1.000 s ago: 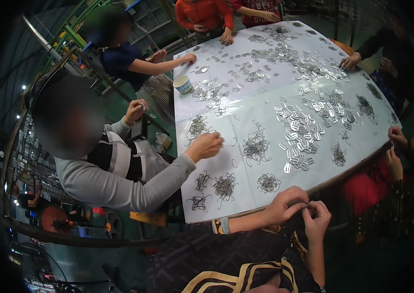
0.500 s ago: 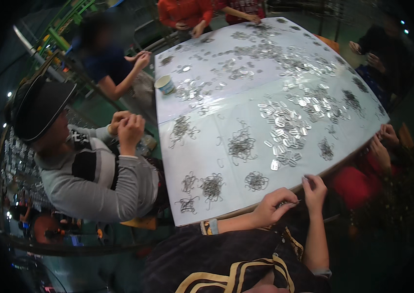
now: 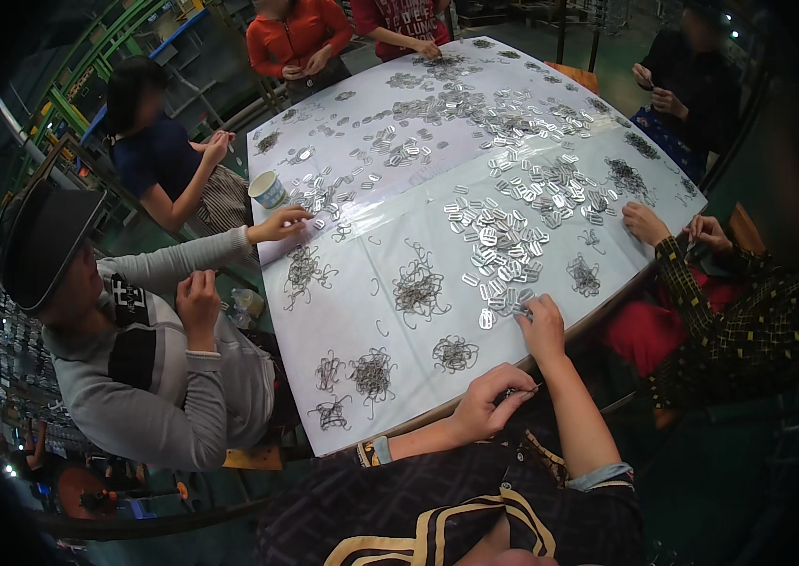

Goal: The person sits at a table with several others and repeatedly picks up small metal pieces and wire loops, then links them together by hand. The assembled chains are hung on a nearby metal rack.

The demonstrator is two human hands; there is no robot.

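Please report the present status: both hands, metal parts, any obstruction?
Left hand holds a thin metal piece. Right hand at near end of flat metal plates; grip unclear. Co-worker's hand farther right, apart from both.

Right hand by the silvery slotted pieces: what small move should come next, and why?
Perhaps pinch up one of the silvery slotted pieces: the right hand has its fingertips at the pile's near end, while the left hand seems to hold something small and dark between thumb and fingers.
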